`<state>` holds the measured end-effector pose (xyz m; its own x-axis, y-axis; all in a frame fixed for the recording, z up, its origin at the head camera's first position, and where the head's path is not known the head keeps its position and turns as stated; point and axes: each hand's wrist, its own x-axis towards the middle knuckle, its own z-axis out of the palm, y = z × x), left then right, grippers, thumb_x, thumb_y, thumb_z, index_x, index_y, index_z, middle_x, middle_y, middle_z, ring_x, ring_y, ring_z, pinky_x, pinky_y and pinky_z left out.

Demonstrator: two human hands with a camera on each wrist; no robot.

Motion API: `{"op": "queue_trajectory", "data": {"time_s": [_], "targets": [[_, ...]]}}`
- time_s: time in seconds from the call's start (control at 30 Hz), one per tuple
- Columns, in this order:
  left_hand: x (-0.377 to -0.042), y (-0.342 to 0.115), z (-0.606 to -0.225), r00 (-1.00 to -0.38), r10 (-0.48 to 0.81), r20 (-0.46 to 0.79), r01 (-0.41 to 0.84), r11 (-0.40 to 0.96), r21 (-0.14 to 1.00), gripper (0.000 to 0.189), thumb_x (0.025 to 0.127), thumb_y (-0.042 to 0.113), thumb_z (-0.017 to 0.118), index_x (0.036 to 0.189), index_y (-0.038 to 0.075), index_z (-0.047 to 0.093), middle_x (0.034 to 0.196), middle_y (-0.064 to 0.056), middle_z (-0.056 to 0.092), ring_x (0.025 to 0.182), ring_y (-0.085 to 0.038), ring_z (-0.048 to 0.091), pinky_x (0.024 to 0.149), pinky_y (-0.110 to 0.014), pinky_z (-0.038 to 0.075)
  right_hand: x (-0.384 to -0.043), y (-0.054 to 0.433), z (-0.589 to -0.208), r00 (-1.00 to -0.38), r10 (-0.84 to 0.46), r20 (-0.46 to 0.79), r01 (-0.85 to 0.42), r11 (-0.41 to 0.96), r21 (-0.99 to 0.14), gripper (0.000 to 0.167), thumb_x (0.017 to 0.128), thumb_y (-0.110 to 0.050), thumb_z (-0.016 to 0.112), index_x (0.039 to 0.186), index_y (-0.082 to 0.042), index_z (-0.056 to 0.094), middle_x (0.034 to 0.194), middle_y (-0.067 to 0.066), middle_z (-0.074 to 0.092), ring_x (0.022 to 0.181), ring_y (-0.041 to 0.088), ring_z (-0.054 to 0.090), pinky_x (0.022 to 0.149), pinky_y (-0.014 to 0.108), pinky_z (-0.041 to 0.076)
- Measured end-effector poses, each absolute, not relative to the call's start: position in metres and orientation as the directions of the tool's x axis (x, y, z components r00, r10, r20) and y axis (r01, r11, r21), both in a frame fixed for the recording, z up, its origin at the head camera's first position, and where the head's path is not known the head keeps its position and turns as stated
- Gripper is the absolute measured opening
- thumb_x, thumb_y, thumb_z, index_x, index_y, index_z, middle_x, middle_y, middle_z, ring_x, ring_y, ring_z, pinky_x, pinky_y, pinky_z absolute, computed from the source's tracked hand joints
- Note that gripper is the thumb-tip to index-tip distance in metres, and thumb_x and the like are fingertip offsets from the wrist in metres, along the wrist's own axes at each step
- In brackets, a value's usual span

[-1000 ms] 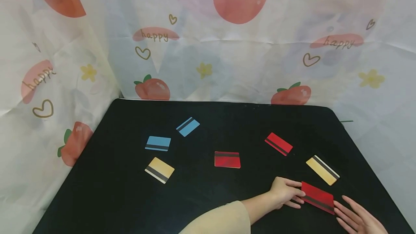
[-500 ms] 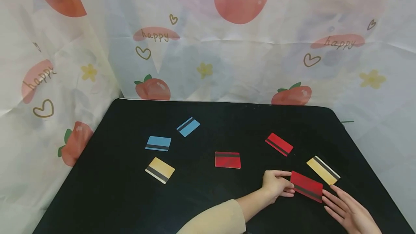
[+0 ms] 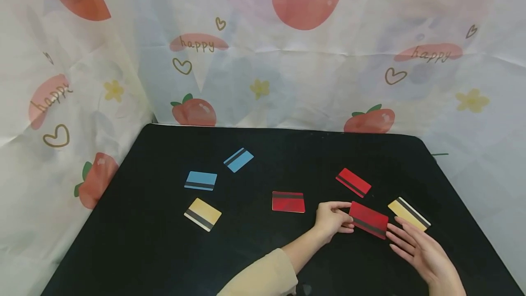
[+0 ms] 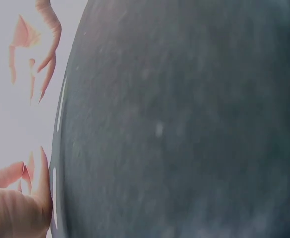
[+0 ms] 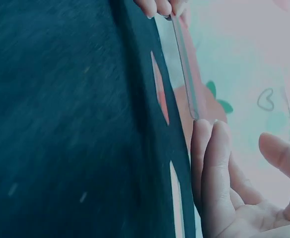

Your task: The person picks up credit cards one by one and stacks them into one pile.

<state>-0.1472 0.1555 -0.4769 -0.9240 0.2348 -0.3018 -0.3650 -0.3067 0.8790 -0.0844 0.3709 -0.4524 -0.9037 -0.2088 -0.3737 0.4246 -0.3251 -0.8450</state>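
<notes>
My left hand (image 3: 330,220) pinches the left edge of a red card (image 3: 368,220) with a dark stripe, holding it above the black table. Fingertips of my right hand (image 3: 419,243), fairly straight, are at the card's right edge. Seen edge-on in the right wrist view, the held card (image 5: 185,69) runs between both hands, and the right fingers (image 5: 217,163) seem to touch its end. In the left wrist view my left hand (image 4: 21,201) is low and my right hand (image 4: 33,44) high; glare hides the card there.
Behind the held card lie a red card (image 3: 353,182) and a yellow card (image 3: 404,209), the latter partly under my right fingertips. Another red card (image 3: 288,202) lies mid-table. Two blue cards (image 3: 200,180) and a yellow card (image 3: 203,214) are at left on the black table (image 3: 135,250).
Both hands and the red card between them have moved left and farther onto the table, from near the front right corner. The other cards have not moved.
</notes>
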Motion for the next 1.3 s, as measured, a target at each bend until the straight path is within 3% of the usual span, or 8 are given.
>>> {"op": "queue_trajectory", "data": {"time_s": [0.33, 0.8, 1.0, 1.13, 1.3], "targets": [[-0.167, 0.124, -0.477, -0.923, 0.269, -0.275, -0.358, -0.336, 0.871, 0.035, 0.073, -0.016, 0.062, 0.100, 0.005, 0.070, 0.063, -0.010, 0.063, 0.047, -0.012, 0.058, 0.056, -0.039, 0.056, -0.108, 0.340, -0.442, -0.931, -0.149, -0.332, 0.359, -0.231, -0.904, 0.025, 0.099, -0.025, 0.041, 0.100, -0.036, 0.064, 0.101, -0.014, 0.065, 0.091, 0.006, 0.064, 0.076, 0.024, 0.054], [-0.182, 0.076, -0.475, -0.919, 0.285, -0.273, -0.363, -0.338, 0.868, 0.038, 0.075, -0.015, 0.060, 0.108, 0.002, 0.066, 0.063, -0.004, 0.062, 0.050, -0.012, 0.060, 0.062, -0.041, 0.056, -0.130, 0.297, -0.443, -0.920, -0.139, -0.365, 0.384, -0.145, -0.912, 0.020, 0.096, -0.026, 0.048, 0.103, -0.036, 0.064, 0.100, -0.010, 0.061, 0.090, 0.008, 0.062, 0.079, 0.025, 0.053], [-0.183, 0.061, -0.474, -0.923, 0.265, -0.278, -0.358, -0.332, 0.873, 0.038, 0.076, -0.014, 0.061, 0.110, 0.002, 0.065, 0.065, -0.005, 0.062, 0.051, -0.012, 0.061, 0.062, -0.040, 0.056, -0.135, 0.280, -0.448, -0.919, -0.105, -0.380, 0.389, -0.093, -0.916, 0.023, 0.095, -0.027, 0.051, 0.115, -0.034, 0.059, 0.101, -0.007, 0.058, 0.089, 0.009, 0.062, 0.078, 0.026, 0.054], [-0.183, 0.050, -0.473, -0.927, 0.246, -0.282, -0.354, -0.328, 0.876, 0.037, 0.077, -0.012, 0.062, 0.111, 0.003, 0.065, 0.067, -0.006, 0.062, 0.052, -0.013, 0.062, 0.062, -0.039, 0.057, -0.139, 0.267, -0.450, -0.916, -0.103, -0.387, 0.395, -0.068, -0.916, 0.036, 0.093, -0.028, 0.053, 0.130, -0.028, 0.050, 0.101, -0.006, 0.056, 0.088, 0.009, 0.061, 0.079, 0.026, 0.054], [-0.182, 0.033, -0.474, -0.927, 0.228, -0.298, -0.360, -0.316, 0.878, 0.037, 0.079, -0.007, 0.063, 0.113, 0.006, 0.064, 0.070, -0.006, 0.063, 0.055, -0.014, 0.063, 0.065, -0.039, 0.056, -0.144, 0.254, -0.450, -0.914, -0.124, -0.387, 0.394, -0.040, -0.918, 0.046, 0.093, -0.026, 0.054, 0.137, -0.021, 0.042, 0.102, -0.006, 0.057, 0.088, 0.010, 0.061, 0.079, 0.027, 0.054]]}}
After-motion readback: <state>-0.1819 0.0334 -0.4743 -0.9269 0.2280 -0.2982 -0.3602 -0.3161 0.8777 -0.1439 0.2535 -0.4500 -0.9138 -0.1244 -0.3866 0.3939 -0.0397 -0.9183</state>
